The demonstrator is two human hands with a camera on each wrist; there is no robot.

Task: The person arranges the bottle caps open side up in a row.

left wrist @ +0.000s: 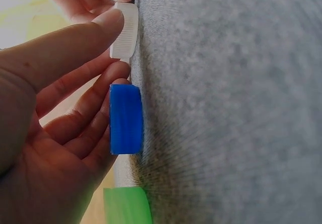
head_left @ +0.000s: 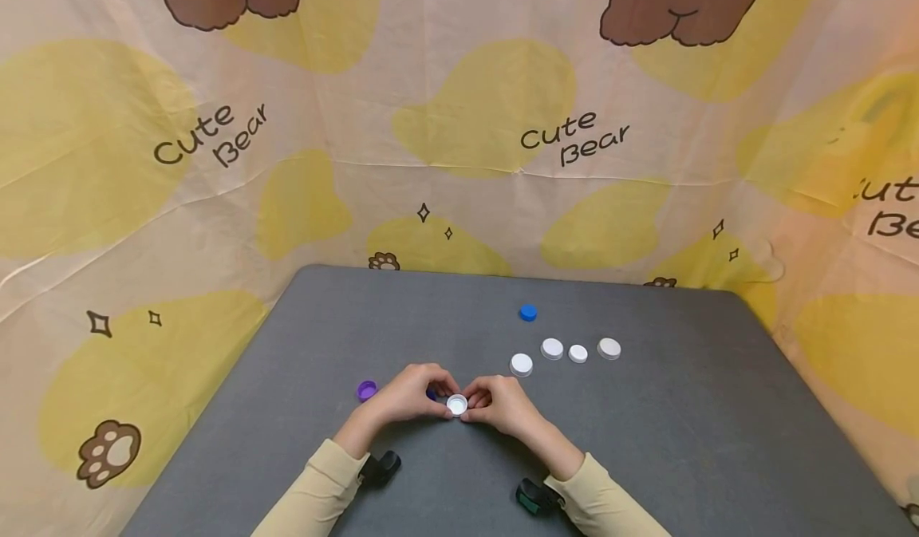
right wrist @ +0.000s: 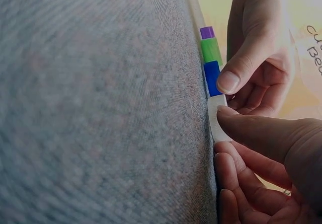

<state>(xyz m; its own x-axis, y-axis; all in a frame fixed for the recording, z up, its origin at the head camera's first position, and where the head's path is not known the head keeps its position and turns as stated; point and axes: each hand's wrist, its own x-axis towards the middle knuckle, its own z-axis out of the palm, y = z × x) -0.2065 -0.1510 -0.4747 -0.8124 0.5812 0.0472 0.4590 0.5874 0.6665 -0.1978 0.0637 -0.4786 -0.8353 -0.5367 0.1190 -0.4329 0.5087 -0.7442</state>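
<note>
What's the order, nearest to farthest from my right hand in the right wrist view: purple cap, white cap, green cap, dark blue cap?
1. White cap: at your right hand, in its grip.
2. Dark blue cap: just past the white one.
3. Green cap: beyond the blue.
4. Purple cap: past the green, farthest.

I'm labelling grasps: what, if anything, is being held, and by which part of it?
A white bottle cap, open side up: the left hand and the right hand both hold it by its ribbed side wall.

hands (left wrist: pixel 55 148) touching white cap (left wrist: pixel 128 32) | blue cap (left wrist: pixel 127 119) nearby | green cap (left wrist: pixel 128 207) partly visible
</note>
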